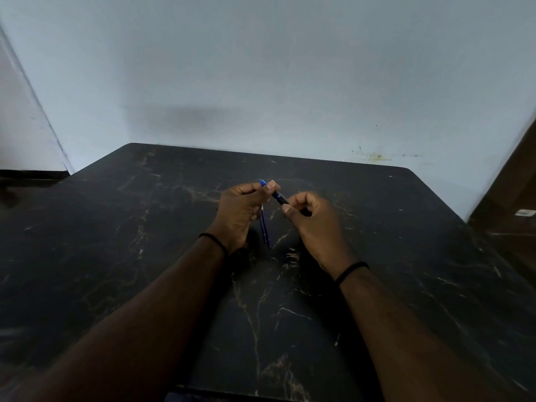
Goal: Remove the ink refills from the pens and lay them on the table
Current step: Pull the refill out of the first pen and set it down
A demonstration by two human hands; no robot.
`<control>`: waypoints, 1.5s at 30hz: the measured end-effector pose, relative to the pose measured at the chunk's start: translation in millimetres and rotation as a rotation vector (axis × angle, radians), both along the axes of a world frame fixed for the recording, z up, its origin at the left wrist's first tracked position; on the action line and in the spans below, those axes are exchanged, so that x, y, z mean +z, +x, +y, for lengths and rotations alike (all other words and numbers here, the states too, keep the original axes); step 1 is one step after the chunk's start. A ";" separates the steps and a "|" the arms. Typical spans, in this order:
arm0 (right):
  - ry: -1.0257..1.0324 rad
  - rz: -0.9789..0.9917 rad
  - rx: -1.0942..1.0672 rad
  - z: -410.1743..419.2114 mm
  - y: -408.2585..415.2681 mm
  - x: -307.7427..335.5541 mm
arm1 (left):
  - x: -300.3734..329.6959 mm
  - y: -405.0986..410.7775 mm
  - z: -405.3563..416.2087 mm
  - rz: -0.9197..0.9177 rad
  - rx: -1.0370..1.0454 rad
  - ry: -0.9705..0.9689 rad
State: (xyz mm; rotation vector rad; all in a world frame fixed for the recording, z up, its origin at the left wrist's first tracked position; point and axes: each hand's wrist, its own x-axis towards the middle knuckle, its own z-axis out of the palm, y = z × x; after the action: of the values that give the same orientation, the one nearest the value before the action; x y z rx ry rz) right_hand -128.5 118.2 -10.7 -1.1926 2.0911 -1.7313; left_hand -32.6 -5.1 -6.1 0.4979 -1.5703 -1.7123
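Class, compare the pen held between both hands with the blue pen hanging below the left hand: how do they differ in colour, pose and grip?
The held pen looks dark with a blue end; the hanging pen is blue. The held pen slants between the left hand and right hand; the hanging pen points down towards the table. Both hands grip the first, only the left the second. Both are slim.

Table: black marble pattern, veined in tan and white. Pen held between left hand and right hand: dark barrel, blue far end. Second pen, seen below the left hand: blue. Black band worn on each wrist, left and right. Wall: pale grey-blue, marked with a yellowish stain near the table edge. Brown wood surface at right.
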 end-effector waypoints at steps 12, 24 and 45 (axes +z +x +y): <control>0.026 0.065 -0.004 -1.1 -2.4 -3.4 | 2.4 1.2 2.4 -0.015 -0.009 -0.012; 0.052 0.060 -0.024 -1.1 1.5 -0.6 | 4.3 0.4 6.3 -0.009 -0.004 -0.021; 0.045 0.257 -0.058 -7.5 -9.6 -17.3 | 10.1 6.9 -4.3 0.054 0.077 0.028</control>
State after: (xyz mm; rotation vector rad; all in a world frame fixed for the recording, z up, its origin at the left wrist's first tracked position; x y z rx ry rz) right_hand -138.1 110.7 -28.0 -1.4209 2.3154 -1.6185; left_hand -25.7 -9.4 4.0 0.5153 -1.4725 -1.6781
